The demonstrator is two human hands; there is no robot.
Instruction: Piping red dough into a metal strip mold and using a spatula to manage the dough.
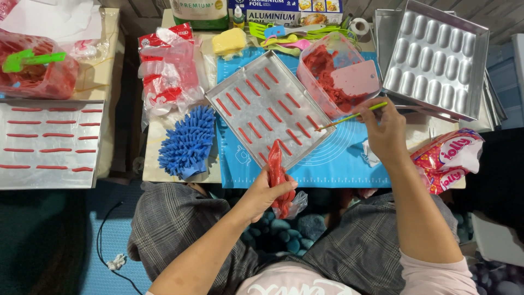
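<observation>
My left hand grips a clear piping bag of red paste, its tip resting at the near edge of a small metal tray. Rows of short red strips lie on that tray. My right hand holds a thin yellow-green stick whose tip points at the tray's right edge. A pink tub of red paste with a pink scraper in it stands just behind the stick.
A blue mat covers the low table. Blue chenille mitt lies left of the tray; a moulded baking pan far right; a second sheet of red strips far left; a snack bag by my right wrist.
</observation>
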